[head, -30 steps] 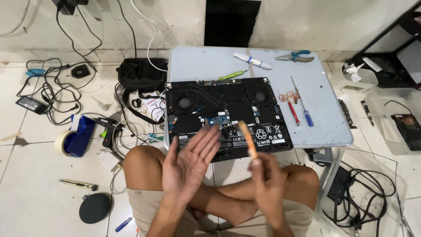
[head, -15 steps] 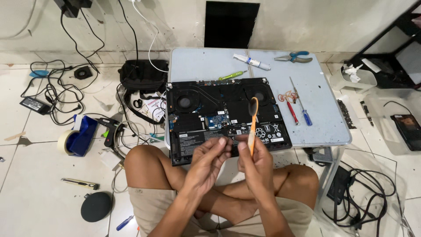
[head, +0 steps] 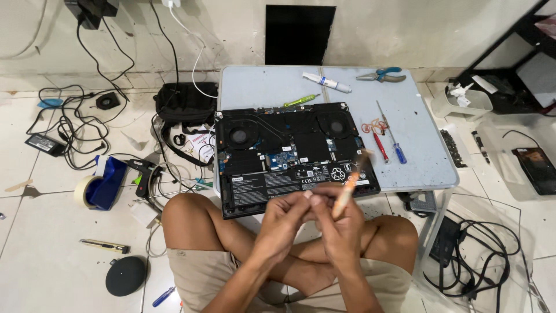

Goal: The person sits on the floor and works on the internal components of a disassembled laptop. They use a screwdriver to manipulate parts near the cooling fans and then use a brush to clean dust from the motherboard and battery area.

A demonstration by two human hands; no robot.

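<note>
Tiled floor w/ low blue bench (head: pixel 417 162) carrying an opened laptop (head: pixel 292 156). Your right hand (head: pixel 341 223) fingers grip an orange tool (head: pixel 346 191); left hand (head: pixel 286 217) fingers pinch at it, touching the right.

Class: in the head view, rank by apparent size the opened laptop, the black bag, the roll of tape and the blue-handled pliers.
1. Opened laptop
2. Black bag
3 and 4. Roll of tape and blue-handled pliers: they look too alike to rank.

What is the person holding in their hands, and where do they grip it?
The right hand holds a thin orange tool by its lower end. The left hand has its fingertips at that same end. The tool is blurred, so its kind is unclear.
</note>
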